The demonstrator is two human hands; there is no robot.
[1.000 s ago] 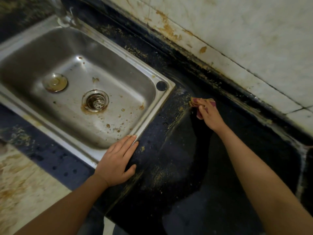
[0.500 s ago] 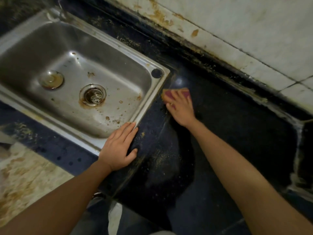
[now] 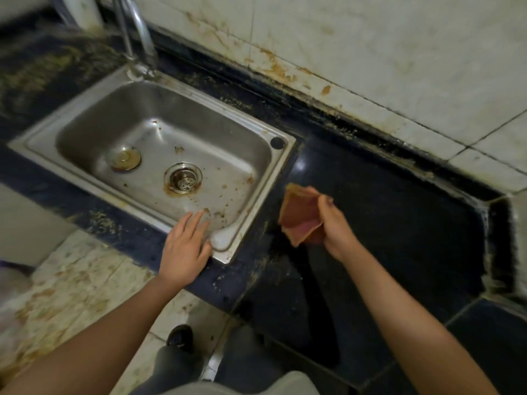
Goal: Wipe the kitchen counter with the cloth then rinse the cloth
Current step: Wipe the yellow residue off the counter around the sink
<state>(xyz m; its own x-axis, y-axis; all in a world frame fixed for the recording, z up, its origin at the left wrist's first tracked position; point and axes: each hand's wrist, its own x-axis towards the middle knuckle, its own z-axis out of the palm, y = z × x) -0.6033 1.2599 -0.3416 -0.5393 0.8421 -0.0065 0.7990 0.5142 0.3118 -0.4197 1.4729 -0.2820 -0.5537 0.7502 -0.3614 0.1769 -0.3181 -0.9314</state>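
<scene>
A: So, where is the small pinkish-red cloth with tan edges (image 3: pixel 299 218)?

B: In the right hand (image 3: pixel 335 226), held up above the dark glossy stone surface (image 3: pixel 385 223), just right of the sink's near right corner. The grip is clamped on the cloth's right side, thumb over the top, and the cloth hangs open towards the left.

A: And the left hand (image 3: pixel 185 246)?

B: Flat, fingers spread and empty, lying on the near rim of the stainless steel sink (image 3: pixel 251 232), with the fingertips reaching over the basin edge.

A: What is in the basin?

B: A round metal drain strainer (image 3: pixel 183 178) ringed with rust-coloured residue, a round metal stopper (image 3: pixel 124 159) lying to its left, and brown specks scattered across the floor of the basin. A chrome tap (image 3: pixel 137 32) rises at the far rim.

A: Around that?

B: White wall tiles (image 3: pixel 370 52) streaked with orange-brown stains behind the surface, and grimy residue along the joint where they meet. Below, stained pale floor tiles (image 3: pixel 71 286) and a dark shoe (image 3: pixel 179 336).
</scene>
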